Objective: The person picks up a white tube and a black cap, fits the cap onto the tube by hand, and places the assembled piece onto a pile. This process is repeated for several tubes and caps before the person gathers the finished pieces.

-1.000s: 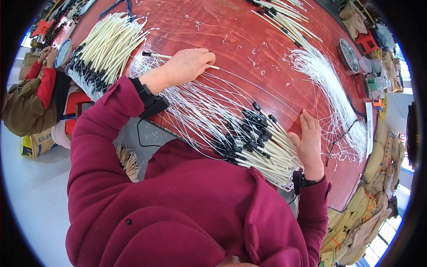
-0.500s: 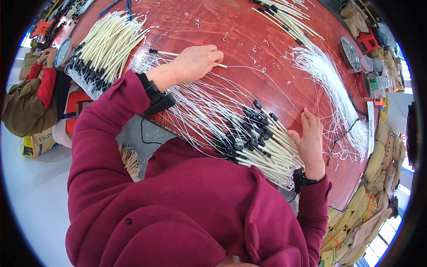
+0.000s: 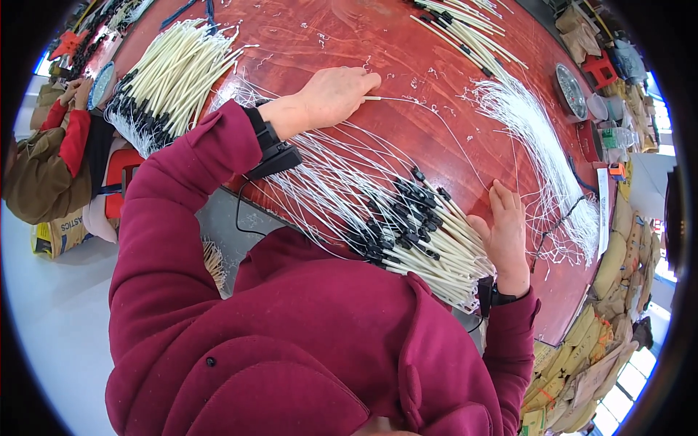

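My left hand is closed around a cream tube, whose end shows past the fingertips. From that end a thin white cord runs across to the fingertips of my right hand. That hand rests on its edge at the table, fingers stretched out and thumb apart; whether the cord is caught between its fingers I cannot make out. Between my arms lies a bundle of cream tubes with black end pieces and white cords fanning out to the left, beside my right thumb.
On the red table lie cord scraps, another tube bundle at far left, more tubes at the back and a tied hank of white cords at right. A round metal bowl stands at the right edge. Another person sits at left.
My left hand has moved slightly right and away from me with the tube, and less of the tube shows. The cord hangs straighter. My right hand has barely moved.
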{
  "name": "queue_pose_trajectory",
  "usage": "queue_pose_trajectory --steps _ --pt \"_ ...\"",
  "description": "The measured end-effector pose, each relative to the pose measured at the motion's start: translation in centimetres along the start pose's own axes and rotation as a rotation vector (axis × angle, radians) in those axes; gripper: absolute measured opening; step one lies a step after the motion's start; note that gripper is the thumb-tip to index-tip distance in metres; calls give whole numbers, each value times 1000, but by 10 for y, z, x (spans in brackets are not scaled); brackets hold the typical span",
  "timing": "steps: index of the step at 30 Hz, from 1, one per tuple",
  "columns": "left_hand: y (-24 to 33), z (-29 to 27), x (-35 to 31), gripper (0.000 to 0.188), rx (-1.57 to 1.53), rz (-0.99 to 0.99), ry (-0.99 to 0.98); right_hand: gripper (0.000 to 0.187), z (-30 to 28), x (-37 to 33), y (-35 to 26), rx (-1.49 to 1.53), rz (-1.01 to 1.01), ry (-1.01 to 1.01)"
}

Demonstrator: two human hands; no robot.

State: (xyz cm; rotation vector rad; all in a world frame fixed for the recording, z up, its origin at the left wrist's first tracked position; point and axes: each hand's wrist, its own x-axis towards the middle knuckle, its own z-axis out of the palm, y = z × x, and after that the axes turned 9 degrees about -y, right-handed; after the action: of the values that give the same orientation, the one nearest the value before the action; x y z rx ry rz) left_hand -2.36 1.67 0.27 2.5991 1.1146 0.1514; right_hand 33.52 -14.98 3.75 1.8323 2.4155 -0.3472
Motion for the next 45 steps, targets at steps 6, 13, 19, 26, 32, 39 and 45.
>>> queue_pose_trajectory --steps 6,13,19,26,32,39,45 --pt "-5 4 4 30 55 132 -11 70 3 0 2 -3 -4 16" --pt "-3 1 5 34 59 128 -47 72 5 1 3 -7 -9 15" --pt "-1 -3 6 39 130 140 -118 72 5 1 3 -16 -12 21" --pt "-5 1 5 49 162 170 -108 72 6 2 2 -20 -13 29" --pt "-7 2 6 51 141 202 -114 71 6 3 1 -28 -25 49" --pt "-1 -3 4 45 139 262 -162 72 5 4 -2 -82 -11 20" --pt "0 8 -5 25 129 187 6 72 7 1 -1 -73 -4 24"
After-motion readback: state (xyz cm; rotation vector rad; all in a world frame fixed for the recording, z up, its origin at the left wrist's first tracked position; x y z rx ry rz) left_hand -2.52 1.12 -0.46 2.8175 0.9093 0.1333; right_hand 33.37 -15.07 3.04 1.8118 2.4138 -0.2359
